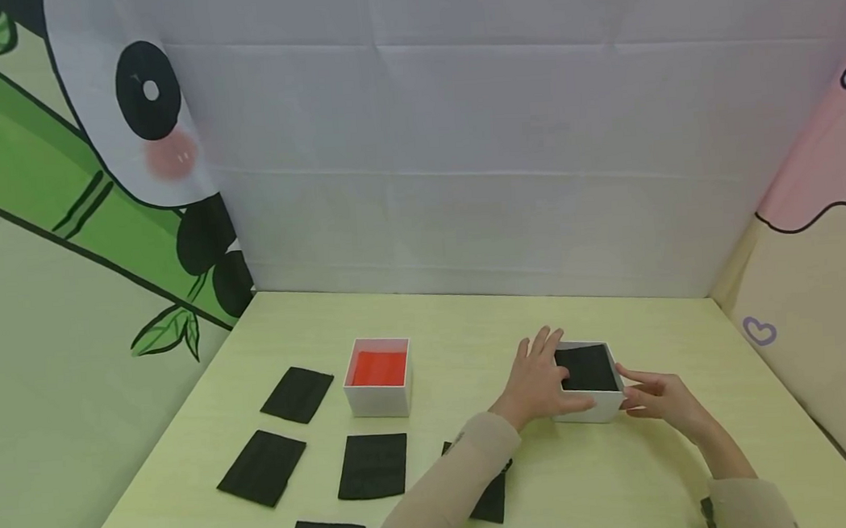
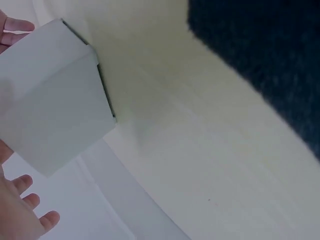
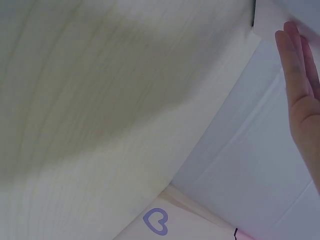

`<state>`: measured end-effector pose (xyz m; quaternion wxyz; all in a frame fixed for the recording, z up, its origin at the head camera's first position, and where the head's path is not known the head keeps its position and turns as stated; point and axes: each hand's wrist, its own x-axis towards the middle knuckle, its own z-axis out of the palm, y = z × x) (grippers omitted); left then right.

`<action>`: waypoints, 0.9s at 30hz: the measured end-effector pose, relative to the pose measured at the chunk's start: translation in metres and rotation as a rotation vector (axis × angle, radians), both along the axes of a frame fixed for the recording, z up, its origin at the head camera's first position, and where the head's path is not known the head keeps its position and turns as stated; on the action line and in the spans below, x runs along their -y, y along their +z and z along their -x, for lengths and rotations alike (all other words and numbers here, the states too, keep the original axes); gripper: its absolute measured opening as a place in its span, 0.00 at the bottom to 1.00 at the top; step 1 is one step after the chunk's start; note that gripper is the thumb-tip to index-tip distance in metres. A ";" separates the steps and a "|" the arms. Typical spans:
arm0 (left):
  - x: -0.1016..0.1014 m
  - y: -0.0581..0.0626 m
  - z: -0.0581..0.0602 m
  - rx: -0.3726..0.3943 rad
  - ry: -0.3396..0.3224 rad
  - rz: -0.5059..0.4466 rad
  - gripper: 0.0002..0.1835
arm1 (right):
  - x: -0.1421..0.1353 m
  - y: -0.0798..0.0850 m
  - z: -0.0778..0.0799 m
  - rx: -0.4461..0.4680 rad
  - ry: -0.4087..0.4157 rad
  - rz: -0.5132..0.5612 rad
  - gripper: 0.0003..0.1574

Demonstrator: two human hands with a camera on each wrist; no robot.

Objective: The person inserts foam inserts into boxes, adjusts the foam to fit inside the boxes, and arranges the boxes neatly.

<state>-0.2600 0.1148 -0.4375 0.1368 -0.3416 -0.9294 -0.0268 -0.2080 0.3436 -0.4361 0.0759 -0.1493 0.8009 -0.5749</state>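
A white open-topped box (image 1: pixel 590 406) stands at the right of the table, with a flat black fabric-like piece (image 1: pixel 587 369) lying inside it. My left hand (image 1: pixel 542 382) is at the box's left side, its fingers spread up along the left rim and its thumb along the front wall. On the other side, my right hand (image 1: pixel 660 399) touches the right wall near the front corner with extended fingers. In the left wrist view the white box (image 2: pixel 55 105) shows its outer walls close up. Straight fingers (image 3: pixel 294 65) lie against it in the right wrist view.
Left of it stands a second white box (image 1: pixel 376 401) holding a red piece (image 1: pixel 379 369). Several black pieces lie flat on the table (image 1: pixel 456 335), among them one at the far left (image 1: pixel 297 394) and one partly behind my left forearm (image 1: pixel 490 498). A white cloth backdrop (image 1: pixel 461 173) closes the back.
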 end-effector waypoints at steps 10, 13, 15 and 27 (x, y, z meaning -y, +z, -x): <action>-0.007 0.002 0.004 -0.054 -0.131 0.026 0.38 | 0.001 0.001 0.001 -0.008 0.015 0.021 0.29; -0.010 0.007 0.006 0.018 -0.178 0.054 0.45 | -0.001 0.001 0.002 -0.009 0.027 0.032 0.29; -0.013 0.010 0.007 0.075 -0.193 0.055 0.48 | -0.001 0.000 0.002 -0.009 0.039 0.040 0.28; -0.030 0.012 0.012 0.294 -0.185 0.008 0.52 | 0.000 -0.001 0.000 -0.011 0.054 0.057 0.27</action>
